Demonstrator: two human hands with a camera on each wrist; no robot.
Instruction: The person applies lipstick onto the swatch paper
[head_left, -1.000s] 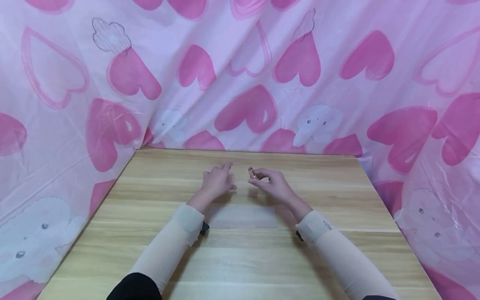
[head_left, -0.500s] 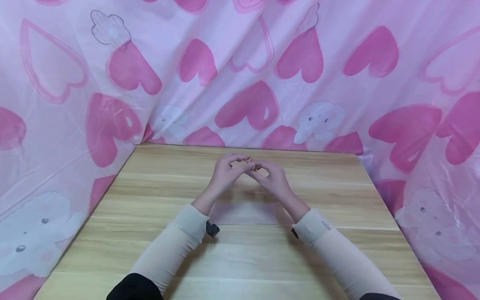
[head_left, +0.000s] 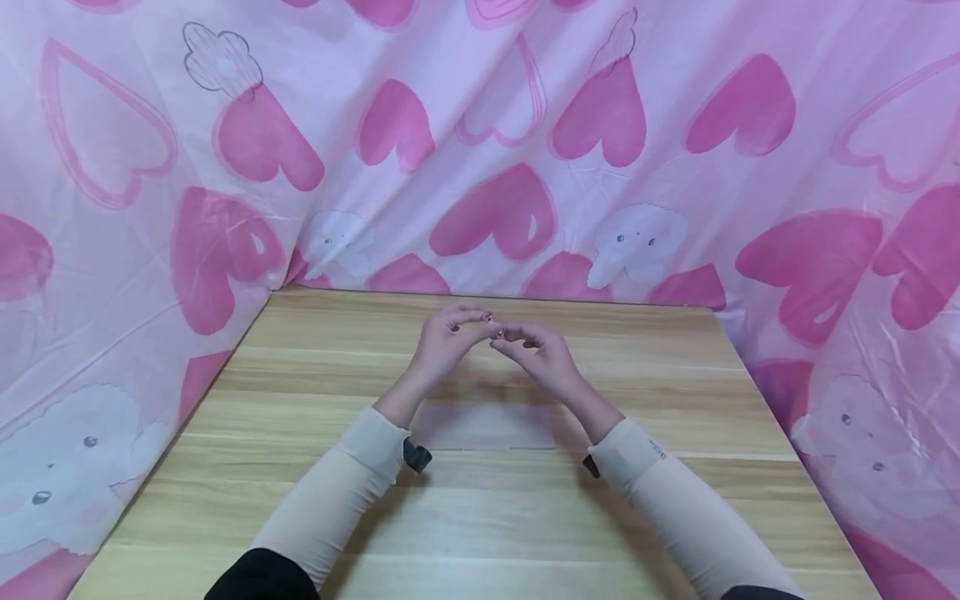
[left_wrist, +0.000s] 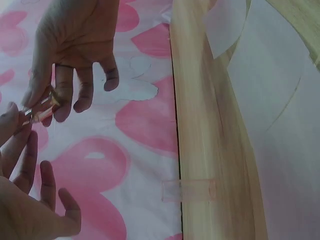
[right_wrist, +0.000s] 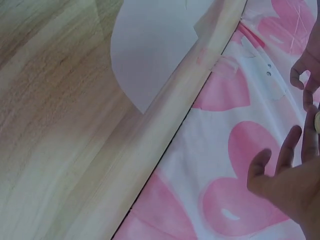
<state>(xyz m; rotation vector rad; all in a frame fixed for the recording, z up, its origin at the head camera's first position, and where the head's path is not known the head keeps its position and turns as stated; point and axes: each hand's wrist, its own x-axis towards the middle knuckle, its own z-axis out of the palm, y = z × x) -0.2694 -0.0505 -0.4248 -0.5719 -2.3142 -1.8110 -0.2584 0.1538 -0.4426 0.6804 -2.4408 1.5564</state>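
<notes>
A small shiny rose-gold tube, which looks like a lipstick (left_wrist: 46, 111), is held between both hands above the far half of the table. My left hand (head_left: 442, 337) pinches its far end with thumb and forefinger. My right hand (head_left: 542, 352) pinches the nearer end, the fingertips of both hands close together. Fingers hide most of the tube in the head view. In the left wrist view the other fingers of both hands spread loosely away from it. Only a yellowish edge of the tube shows at the border of the right wrist view.
A pale, thin, see-through sheet (head_left: 483, 427) lies on the wood-grain table (head_left: 480, 517) below the hands. Behind and at both sides hangs a pink curtain (head_left: 480, 125) with hearts. Small black devices are strapped at both wrists.
One second ago the right hand alone held the tube, with the left hand spread apart from it. The left hand has since come in and pinched its far end.
</notes>
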